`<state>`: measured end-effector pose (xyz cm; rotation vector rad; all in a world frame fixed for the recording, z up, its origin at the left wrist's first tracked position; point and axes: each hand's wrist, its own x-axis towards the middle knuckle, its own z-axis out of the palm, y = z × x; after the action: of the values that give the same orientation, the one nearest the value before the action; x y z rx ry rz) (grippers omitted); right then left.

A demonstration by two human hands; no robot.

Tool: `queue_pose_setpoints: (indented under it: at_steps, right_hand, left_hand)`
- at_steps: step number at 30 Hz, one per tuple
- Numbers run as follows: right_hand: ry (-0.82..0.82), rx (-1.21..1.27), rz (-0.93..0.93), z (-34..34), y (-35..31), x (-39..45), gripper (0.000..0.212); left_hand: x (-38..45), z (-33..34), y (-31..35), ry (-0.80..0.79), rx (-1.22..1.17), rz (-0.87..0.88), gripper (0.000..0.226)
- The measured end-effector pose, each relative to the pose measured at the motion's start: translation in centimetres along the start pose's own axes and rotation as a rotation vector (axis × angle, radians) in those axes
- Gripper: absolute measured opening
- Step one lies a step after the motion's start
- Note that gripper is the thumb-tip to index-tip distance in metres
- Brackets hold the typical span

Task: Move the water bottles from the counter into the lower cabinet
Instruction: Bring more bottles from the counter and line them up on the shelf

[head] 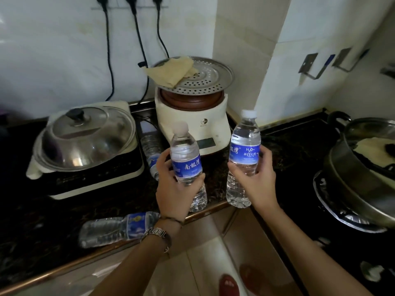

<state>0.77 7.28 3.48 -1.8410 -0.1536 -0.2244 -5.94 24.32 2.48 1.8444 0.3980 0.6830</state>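
Both hands grip bottles: the left hand point(175, 195) wraps one water bottle point(187, 165), the right hand point(254, 180) another point(243, 154), both upright above the counter's inner front corner. This looks like the carry step; next they must go down to the lower cabinet, which is out of view. Four bottles show: two held, one lying point(119, 228) at the counter's point(53, 231) front edge, one lying point(152, 154) between the induction cooker point(92, 182) and the cream cooker point(192, 122).
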Motion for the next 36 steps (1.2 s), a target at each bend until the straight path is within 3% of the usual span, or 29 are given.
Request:
queue_pose_setpoints:
  at_steps: [15, 26, 36]
  right_hand:
    - [-0.347, 0.045, -0.13, 4.3, -6.8, -7.5, 0.068]
    - [-0.635, 0.165, -0.014, 7.7, -7.8, -16.7, 0.071]
    - [-0.852, 0.163, -0.109, 13.1, -9.9, -25.4, 0.066]
  left_hand:
    - [-7.7, -11.2, 1.7, 0.279, 0.062, 0.035, 0.089]
    - [-18.8, -18.2, 0.4, 0.488, 0.181, -0.121, 0.085]
    - [-24.8, -26.2, -1.4, 0.705, 0.19, -0.257, 0.088]
